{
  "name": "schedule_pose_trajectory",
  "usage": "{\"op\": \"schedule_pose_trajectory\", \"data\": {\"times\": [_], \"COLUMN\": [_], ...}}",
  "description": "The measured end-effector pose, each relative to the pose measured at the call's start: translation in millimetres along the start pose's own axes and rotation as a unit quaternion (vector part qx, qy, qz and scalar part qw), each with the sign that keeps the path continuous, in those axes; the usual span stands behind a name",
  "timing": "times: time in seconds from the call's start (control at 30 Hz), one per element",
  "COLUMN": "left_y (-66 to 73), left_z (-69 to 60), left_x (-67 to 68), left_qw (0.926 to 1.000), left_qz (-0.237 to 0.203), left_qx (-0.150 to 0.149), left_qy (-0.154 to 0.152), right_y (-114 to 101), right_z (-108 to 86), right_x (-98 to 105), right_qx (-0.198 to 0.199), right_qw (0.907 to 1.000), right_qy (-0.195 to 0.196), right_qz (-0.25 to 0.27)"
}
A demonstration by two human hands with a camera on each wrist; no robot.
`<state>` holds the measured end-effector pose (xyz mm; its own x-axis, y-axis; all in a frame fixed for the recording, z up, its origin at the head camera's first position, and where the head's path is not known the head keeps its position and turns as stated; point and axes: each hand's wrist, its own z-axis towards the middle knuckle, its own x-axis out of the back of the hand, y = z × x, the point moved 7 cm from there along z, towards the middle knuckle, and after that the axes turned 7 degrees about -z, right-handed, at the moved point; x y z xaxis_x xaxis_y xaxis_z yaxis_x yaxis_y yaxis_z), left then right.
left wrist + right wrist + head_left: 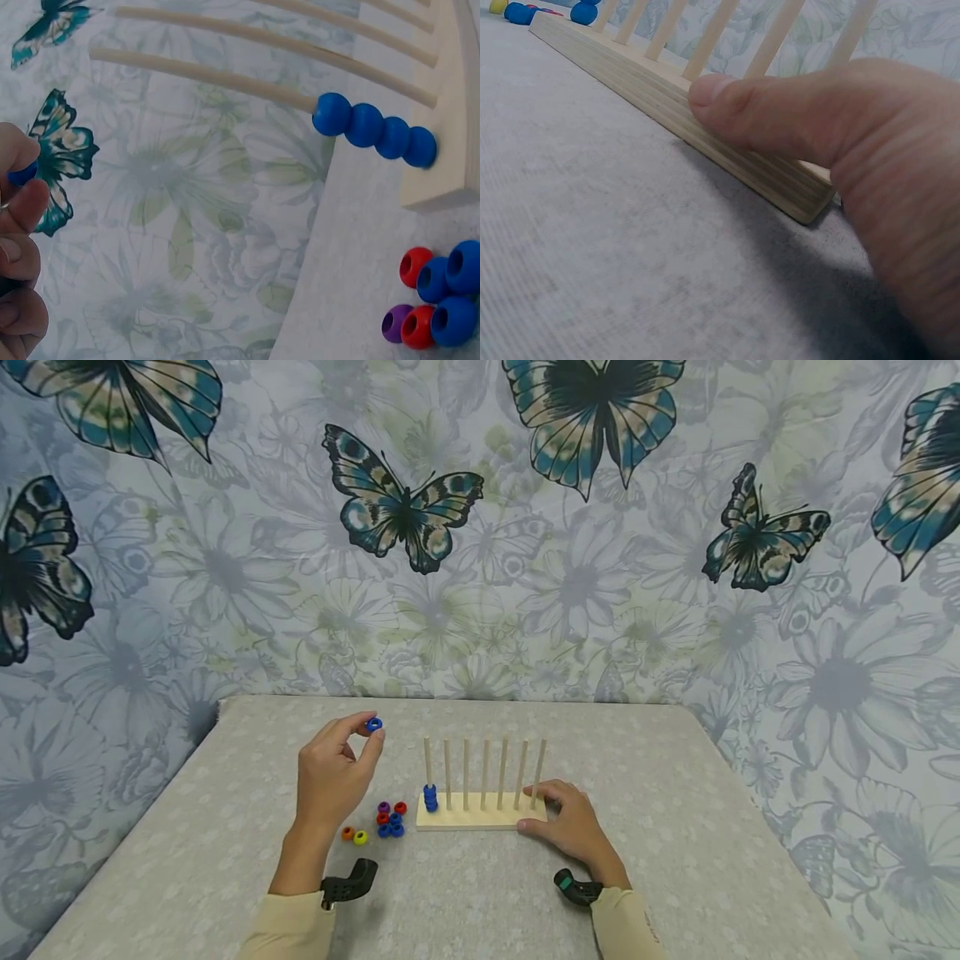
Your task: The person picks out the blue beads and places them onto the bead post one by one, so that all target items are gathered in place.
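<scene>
With the left hand (335, 770), pinches a blue bead (374, 724) between thumb and index finger — fingers closed to just the bead's width — up to the left of the wooden rack (480, 817), apart from the pegs (485, 768). With the right hand (572, 828), grips the right end of the rack, fingers parted by the depth of its base, thumb against the front edge. Has, on the rack's leftmost peg (428, 760), a stack of four blue beads (366, 124) reaching down to the base. Has, on the tabletop (465, 893) left of the rack, a cluster of a purple bead (383, 807), two red beads (401, 807) and three loose blue beads (397, 831); farther left of the rack, an orange bead (347, 833) and a yellow bead (361, 837). Faces, beyond the rack, a backdrop (577, 602) printed with butterflies and flowers.
</scene>
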<state>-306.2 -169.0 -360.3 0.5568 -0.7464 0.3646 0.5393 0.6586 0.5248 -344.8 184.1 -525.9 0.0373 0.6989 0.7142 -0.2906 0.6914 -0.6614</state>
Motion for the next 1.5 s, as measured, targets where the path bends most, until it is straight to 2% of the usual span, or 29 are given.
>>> {"op": "schedule_pose_trajectory", "data": {"times": [0.63, 1.03, 1.23, 1.5], "left_y": [19.2, 22.2, 21.7, 23.6], "left_z": [-0.3, -1.3, -3.0, -2.0], "left_x": [-16.1, -20.1, -21.7, -24.8], "left_qw": [0.9993, 0.9992, 0.9991, 0.9988], "left_qz": [-0.038, -0.035, -0.036, -0.038], "left_qx": [0.0, -0.004, -0.001, -0.006], "left_qy": [-0.006, -0.016, -0.024, -0.029], "right_y": [1, -5, -8, -8], "right_z": [-5.3, -1.7, -3.3, -8.0], "right_x": [-1, 2, 1, 1], "right_qx": [-0.016, 0.003, 0.01, -0.012], "right_qw": [0.9999, 0.9999, 0.9989, 0.999], "right_qy": [-0.003, 0.003, 0.009, 0.019], "right_qz": [-0.004, -0.013, -0.045, -0.038]}}
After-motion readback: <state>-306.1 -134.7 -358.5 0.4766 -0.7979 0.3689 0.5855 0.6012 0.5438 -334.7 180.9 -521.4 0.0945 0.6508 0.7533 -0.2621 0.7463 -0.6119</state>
